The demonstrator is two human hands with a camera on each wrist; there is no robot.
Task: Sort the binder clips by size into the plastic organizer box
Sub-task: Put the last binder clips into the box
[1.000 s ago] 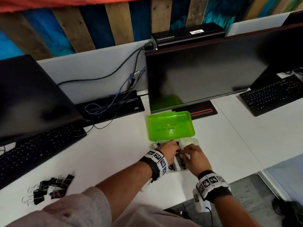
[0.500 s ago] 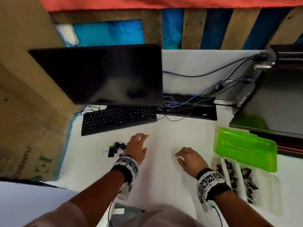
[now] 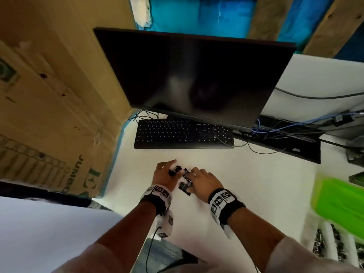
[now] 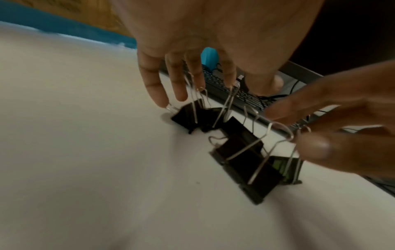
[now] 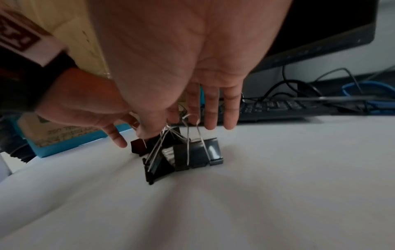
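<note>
Several large black binder clips [image 3: 184, 187] with wire handles lie in a small heap on the white desk, in front of the keyboard. Over the heap's left side my left hand [image 3: 171, 170] reaches down, its straight fingers [image 4: 153, 91] touching the wire handles. My right hand [image 3: 192, 174] is on the heap's right side. In the right wrist view its thumb and forefinger [image 5: 149, 132] pinch the handles of one binder clip [image 5: 156, 162]. The organizer box [image 3: 327, 241] is at the far right, blurred, with clips in its compartments and its green lid [image 3: 338, 201] open.
A black keyboard [image 3: 183, 133] and a dark monitor [image 3: 195, 75] stand behind the heap. A large cardboard box [image 3: 49, 119] walls off the left. Cables and a black tray [image 3: 285, 142] lie at the back right. Bare white desk separates the heap from the organizer.
The view swung left from the organizer to the loose heap. Both hands left the box, crossed the desk and came down on the clips; the right now pinches one.
</note>
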